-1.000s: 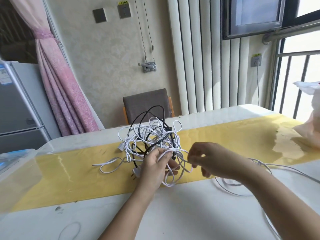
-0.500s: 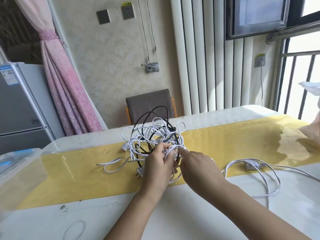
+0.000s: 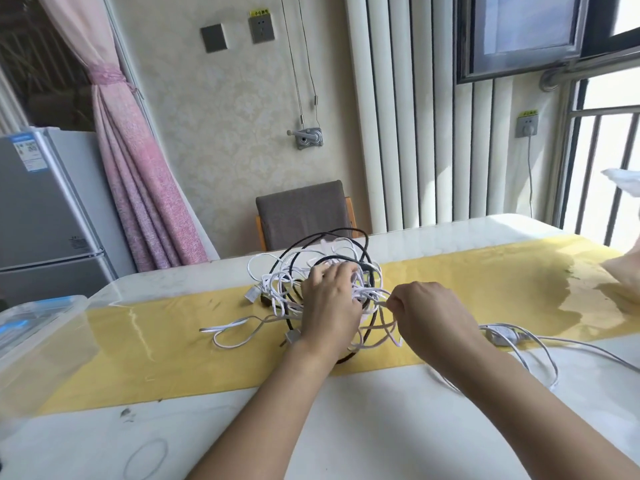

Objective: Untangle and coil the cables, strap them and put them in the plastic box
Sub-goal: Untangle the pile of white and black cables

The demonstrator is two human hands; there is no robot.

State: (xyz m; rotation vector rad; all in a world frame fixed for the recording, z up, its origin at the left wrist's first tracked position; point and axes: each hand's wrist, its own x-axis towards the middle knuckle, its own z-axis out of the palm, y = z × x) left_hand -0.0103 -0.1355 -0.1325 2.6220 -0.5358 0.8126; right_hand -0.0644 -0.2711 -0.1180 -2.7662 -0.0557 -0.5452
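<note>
Cables (image 3: 280,285), white strands knotted with a black cable (image 3: 346,230), form one loose tangle on the yellow runner (image 3: 156,358) at the middle of the tabletop (image 3: 363,427). Left hand (image 3: 329,303): laid on the tangle from 6 o'clock, fingers curled in among the strands and holding the mass in place. Right hand (image 3: 429,317): just beside the tangle at 3 o'clock, thumb and forefinger pinched on a white strand (image 3: 375,293) that leads out of it. The two hands are near each other but not touching. A loose white cable (image 3: 540,344) with an inline switch (image 3: 498,334) trails uncoiled over the tabletop toward 4 o'clock; whether it is one with the pinched strand cannot be told. Plastic box (image 3: 45,327): clear, at 9 o'clock of the view, well apart from the tangle, its contents too blurred to tell.

Step in hand, by judgement: untangling, at an early stage. Nothing is coiled or strapped, and most strands are interlocked. The next move calls for drawing the pinched strand out toward 3 o'clock while the left hand anchors the mass. The strand should be followed through its loops and not hauled, since a hard pull would likely tighten the knots. Plug ends must be passed back through any loop that catches them.
</note>
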